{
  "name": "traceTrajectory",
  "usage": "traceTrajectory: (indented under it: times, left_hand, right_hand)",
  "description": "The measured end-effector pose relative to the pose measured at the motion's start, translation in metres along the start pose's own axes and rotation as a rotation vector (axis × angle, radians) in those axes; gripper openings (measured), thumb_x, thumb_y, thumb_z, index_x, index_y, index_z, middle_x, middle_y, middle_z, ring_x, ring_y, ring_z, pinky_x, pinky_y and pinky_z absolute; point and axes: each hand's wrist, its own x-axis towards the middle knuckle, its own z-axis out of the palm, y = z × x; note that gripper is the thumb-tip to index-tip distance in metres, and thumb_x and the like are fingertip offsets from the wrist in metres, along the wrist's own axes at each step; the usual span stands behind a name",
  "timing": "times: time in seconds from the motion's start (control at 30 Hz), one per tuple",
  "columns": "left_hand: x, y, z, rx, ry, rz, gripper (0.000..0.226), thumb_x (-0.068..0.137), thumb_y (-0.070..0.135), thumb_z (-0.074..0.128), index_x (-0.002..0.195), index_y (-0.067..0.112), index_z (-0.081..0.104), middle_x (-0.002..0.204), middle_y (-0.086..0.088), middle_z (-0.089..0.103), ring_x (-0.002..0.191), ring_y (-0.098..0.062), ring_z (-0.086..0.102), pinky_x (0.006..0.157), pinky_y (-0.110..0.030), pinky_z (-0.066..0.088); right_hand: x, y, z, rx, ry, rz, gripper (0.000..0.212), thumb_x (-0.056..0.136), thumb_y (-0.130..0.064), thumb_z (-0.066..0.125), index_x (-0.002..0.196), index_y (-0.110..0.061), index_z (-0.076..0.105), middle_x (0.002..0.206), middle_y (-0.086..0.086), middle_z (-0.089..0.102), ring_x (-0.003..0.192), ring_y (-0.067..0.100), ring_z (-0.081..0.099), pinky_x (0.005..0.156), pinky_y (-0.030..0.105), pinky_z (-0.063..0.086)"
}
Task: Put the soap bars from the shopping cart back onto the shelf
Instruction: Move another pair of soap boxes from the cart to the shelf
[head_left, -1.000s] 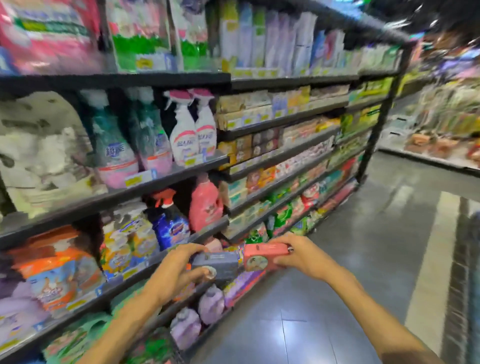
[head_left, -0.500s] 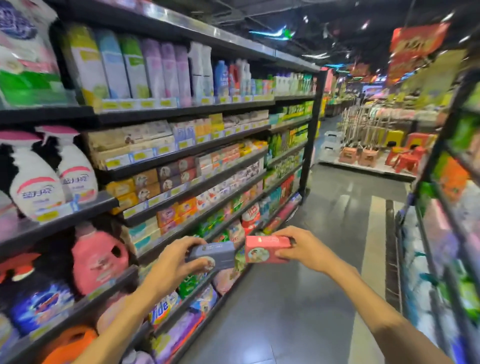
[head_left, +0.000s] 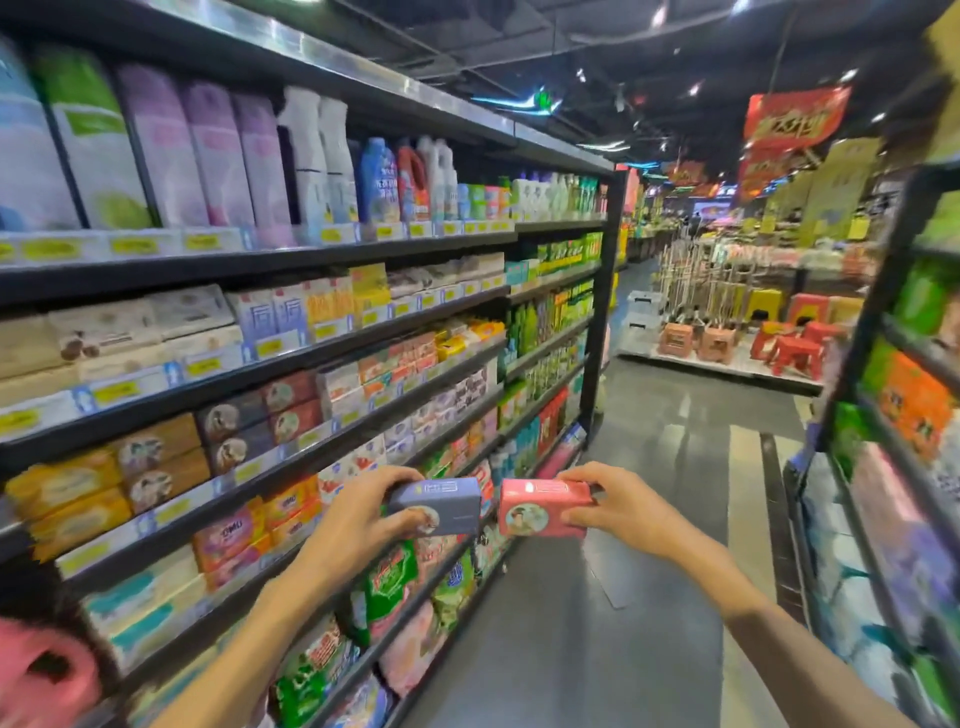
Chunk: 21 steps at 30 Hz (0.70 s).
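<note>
Holding one boxed soap bar apiece, both hands are raised in the aisle just to the right of the tall black metal shelf unit. Left hand: clamped on a grey-blue rectangular cardboard soap box, fingers over the top edge, thumb under the near face. Right hand: clamped on a pink rectangular cardboard soap box, gripped at its right end. Each box carries a round printed picture on its front (print too blurred to read). The two boxes sit level with each other, close side by side with a narrow gap between them, neither touching the shelf unit.

Behind the grey-blue box, the shelf unit's middle tiers carry rows of stacked boxed soap bars in brown, grey, yellow and orange, with yellow price labels along the shelf edges. Top tier of the same unit: tall pastel refill packs and white bottles. Lowest tiers below the hands: green and pink soft packs.

Beyond the far end of the shelf unit, red and orange plastic stools stand on a low display. Grey tiled floor runs to the right of the unit.
</note>
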Motion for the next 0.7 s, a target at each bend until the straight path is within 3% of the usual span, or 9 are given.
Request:
traceTrajectory:
  times: [0.1,0.33,0.57,0.7]
  left_hand:
    - [0.049,-0.021,0.003,0.006,0.041,-0.026,0.030,0.079,0.043,0.074,0.106,0.037,0.061,0.102,0.022,0.062,0.096,0.003,0.057,0.082,-0.027,0.048]
    - [0.114,-0.081,-0.007,0.068,0.109,-0.177,0.039,0.080,0.046,0.074,0.115,0.038,0.060,0.111,0.023,0.061,0.103,0.003,0.057,0.090,-0.032,0.050]
    - [0.125,-0.123,-0.033,0.228,0.270,-0.386,0.039,0.084,0.042,0.073,0.119,0.034,0.059,0.113,0.019,0.059,0.106,-0.002,0.054,0.090,-0.028,0.044]
    - [0.118,-0.138,-0.046,0.323,0.389,-0.522,0.042,0.083,0.044,0.074,0.121,0.035,0.059,0.117,0.019,0.060,0.111,-0.004,0.054,0.093,-0.030,0.044]
  right_hand:
    - [0.063,0.014,-0.007,-0.013,-0.042,-0.039,0.051,0.079,-0.033,0.078,0.126,-0.026,0.060,0.113,-0.014,0.062,0.101,0.005,0.062,0.089,0.031,0.054]
    - [0.200,0.026,0.002,0.005,-0.125,-0.153,0.052,0.081,-0.034,0.078,0.128,-0.027,0.058,0.113,-0.016,0.060,0.104,0.004,0.061,0.090,0.034,0.054]
    - [0.331,0.007,0.046,0.047,-0.287,-0.368,0.042,0.083,-0.027,0.077,0.121,-0.028,0.061,0.110,-0.009,0.065,0.092,0.005,0.066,0.081,0.035,0.058]
    - [0.392,-0.012,0.076,0.060,-0.403,-0.484,0.047,0.080,-0.035,0.078,0.124,-0.030,0.060,0.107,-0.015,0.064,0.094,0.001,0.063,0.085,0.031,0.055]
